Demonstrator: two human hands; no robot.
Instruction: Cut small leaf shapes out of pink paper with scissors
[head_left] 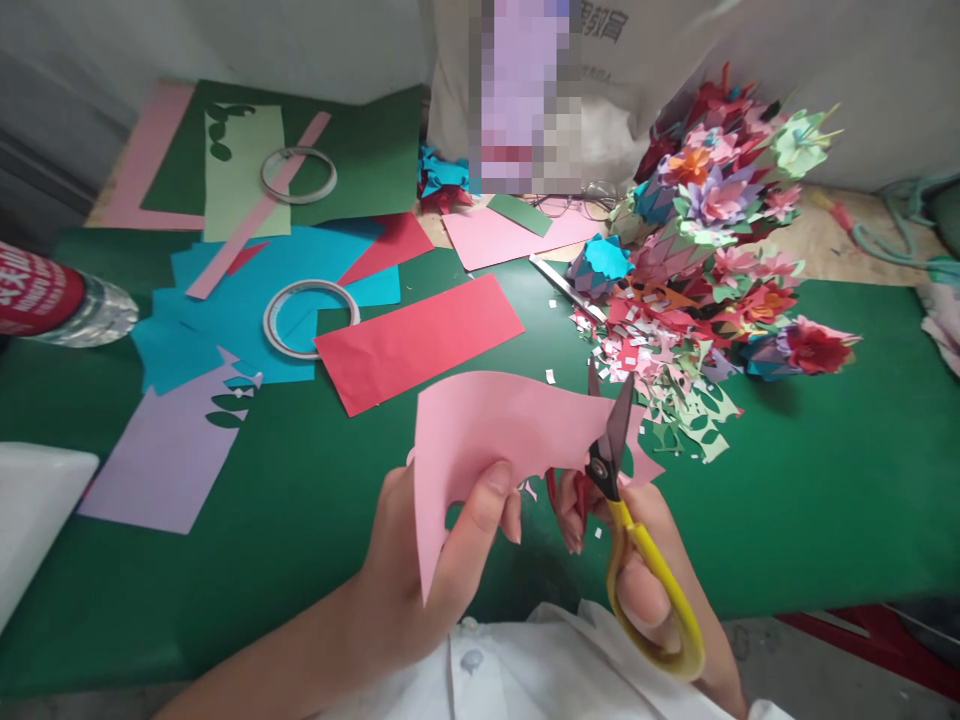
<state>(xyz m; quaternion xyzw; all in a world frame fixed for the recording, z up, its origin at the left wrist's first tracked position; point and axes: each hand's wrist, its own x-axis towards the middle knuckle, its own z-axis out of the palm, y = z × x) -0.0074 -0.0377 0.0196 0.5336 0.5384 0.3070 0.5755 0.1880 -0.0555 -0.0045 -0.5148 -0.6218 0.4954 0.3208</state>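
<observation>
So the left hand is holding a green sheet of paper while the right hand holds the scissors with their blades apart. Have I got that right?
Not quite: the sheet of paper in the left hand is pink, not green, as the head view shows. The right hand does hold the scissors, blades apart.

Papercraft workspace: scissors point(614, 490), paper flowers point(721, 198)

We see the bottle point(56, 298) only partly; the left edge cuts it. The pink paper point(502, 420) hides from us some fingers of the left hand point(463, 553). We cannot tell what the pixelated patch point(521, 95) covers.
</observation>
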